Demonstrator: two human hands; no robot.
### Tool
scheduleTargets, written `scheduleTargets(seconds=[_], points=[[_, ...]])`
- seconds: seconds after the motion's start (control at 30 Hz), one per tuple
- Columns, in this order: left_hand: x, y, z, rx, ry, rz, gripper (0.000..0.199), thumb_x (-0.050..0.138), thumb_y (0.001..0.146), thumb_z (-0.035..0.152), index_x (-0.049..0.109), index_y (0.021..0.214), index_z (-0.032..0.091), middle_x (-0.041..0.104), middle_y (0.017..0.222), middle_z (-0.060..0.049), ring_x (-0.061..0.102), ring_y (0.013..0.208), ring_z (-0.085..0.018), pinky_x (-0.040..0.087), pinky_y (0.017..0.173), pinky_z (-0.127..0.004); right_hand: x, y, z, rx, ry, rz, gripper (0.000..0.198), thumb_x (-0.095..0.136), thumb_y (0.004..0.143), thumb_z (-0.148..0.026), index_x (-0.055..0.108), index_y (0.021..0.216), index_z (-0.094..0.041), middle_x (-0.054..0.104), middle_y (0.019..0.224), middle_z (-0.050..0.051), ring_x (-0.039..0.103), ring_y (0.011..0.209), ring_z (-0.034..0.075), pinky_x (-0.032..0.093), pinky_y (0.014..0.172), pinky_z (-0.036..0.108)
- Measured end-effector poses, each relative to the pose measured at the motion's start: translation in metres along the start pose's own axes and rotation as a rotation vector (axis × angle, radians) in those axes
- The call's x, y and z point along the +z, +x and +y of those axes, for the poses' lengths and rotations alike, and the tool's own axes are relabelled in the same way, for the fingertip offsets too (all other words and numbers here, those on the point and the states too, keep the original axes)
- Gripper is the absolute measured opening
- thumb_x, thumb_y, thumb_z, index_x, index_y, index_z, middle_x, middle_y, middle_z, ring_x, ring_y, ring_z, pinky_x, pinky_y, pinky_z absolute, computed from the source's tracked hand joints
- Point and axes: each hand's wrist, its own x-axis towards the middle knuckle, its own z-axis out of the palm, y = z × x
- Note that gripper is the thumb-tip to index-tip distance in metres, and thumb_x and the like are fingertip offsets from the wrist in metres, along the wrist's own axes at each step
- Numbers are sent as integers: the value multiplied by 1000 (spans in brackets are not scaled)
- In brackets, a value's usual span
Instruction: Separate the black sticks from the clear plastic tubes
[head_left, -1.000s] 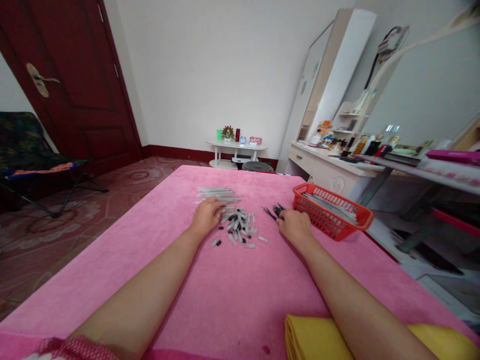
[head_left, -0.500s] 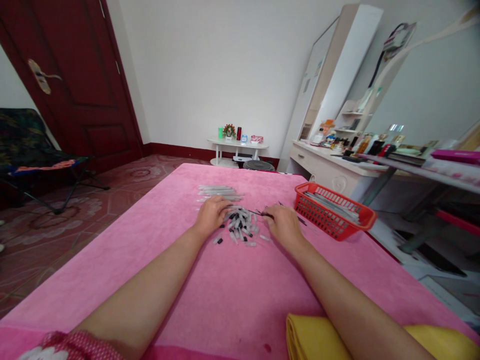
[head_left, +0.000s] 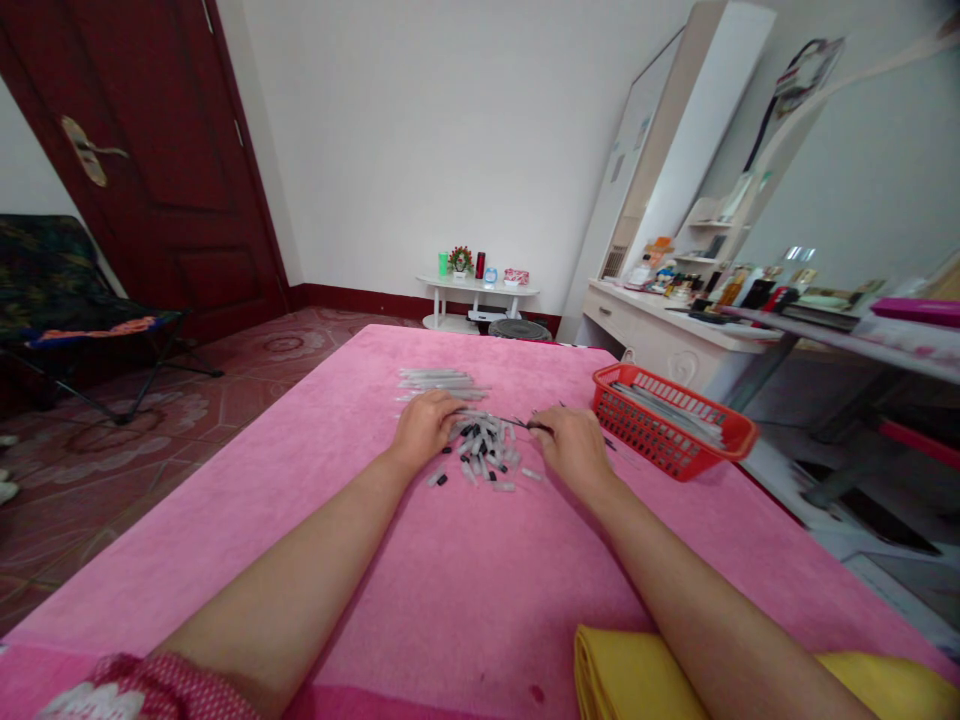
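Observation:
My left hand [head_left: 426,432] is closed in a pinch on a slim translucent pen barrel [head_left: 474,413] that points to the right. Opposite it, my right hand [head_left: 576,442] pinches a thin dark pen part [head_left: 537,426], which looks in line with the barrel; whether the two join I cannot tell. Between and below the hands lies a loose pile of clear and black pen caps [head_left: 484,455]. Just beyond my left hand are several pale pen barrels [head_left: 439,380], laid side by side. More dark slim pieces [head_left: 609,443] lie beside my right hand, partly hidden by it.
At the right of the pink-covered table [head_left: 450,590] stands a red plastic basket [head_left: 660,440] holding long pale sticks [head_left: 664,410]. Folded yellow cloth [head_left: 634,675] lies under my right forearm. A dressing table [head_left: 667,330] with bottles is farther right; a folding chair [head_left: 75,290] stands left.
Both hands stay nearly where they were, still pinching the same pieces. The whole view has shifted slightly; the pile looks unchanged.

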Motion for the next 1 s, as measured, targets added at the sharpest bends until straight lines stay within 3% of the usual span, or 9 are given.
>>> scheduleTargets(seconds=[0.2,0.43,0.6,0.73,0.8,0.87,1.0], points=[[0,0,-1,1,10,2,21,54,86,26,70,100,21,67,92,-8,59,90,-21,46,84,-34,0,0,-1,4,-9,-8,21,53,85,-24,73,94,-23,71,92,4,60,91,20,33,77,30],[-1,1,9,125,-5,-28,25,51,88,28,68,105,21,66,93,-9,58,90,-21,46,83,-34,0,1,-5,-44,-3,-9,20,54,85,-23,72,92,-23,69,87,6,58,89,21,32,77,31],[2,1,23,195,-61,-64,24,50,89,28,68,103,20,67,94,-9,59,93,-21,46,85,-35,-5,0,-15,-141,93,82,18,55,86,-27,71,93,-22,67,89,7,54,90,23,32,82,35],[5,3,15,-31,-203,103,21,53,86,24,69,100,19,69,97,-8,61,95,-20,48,87,-34,-13,-2,-18,-60,207,402,31,55,87,-34,63,113,-19,59,114,11,49,106,26,31,91,38],[5,4,2,-213,-286,262,19,56,83,23,69,95,17,71,95,-7,63,90,-20,50,85,-34,-14,-2,-18,-32,248,447,29,54,88,-33,63,110,-18,60,113,10,50,105,24,32,91,36],[4,4,-11,-386,-367,405,21,56,81,25,69,95,16,71,97,-7,64,89,-19,51,84,-32,-10,-2,-19,-56,278,342,19,54,87,-29,67,97,-19,64,101,8,54,97,22,34,86,33],[2,5,-27,-514,-495,537,25,57,77,26,70,93,13,72,93,-7,66,86,-19,50,77,-29,3,-4,-27,-184,280,-31,10,61,81,-20,71,80,-20,68,83,3,58,82,17,36,77,28]])
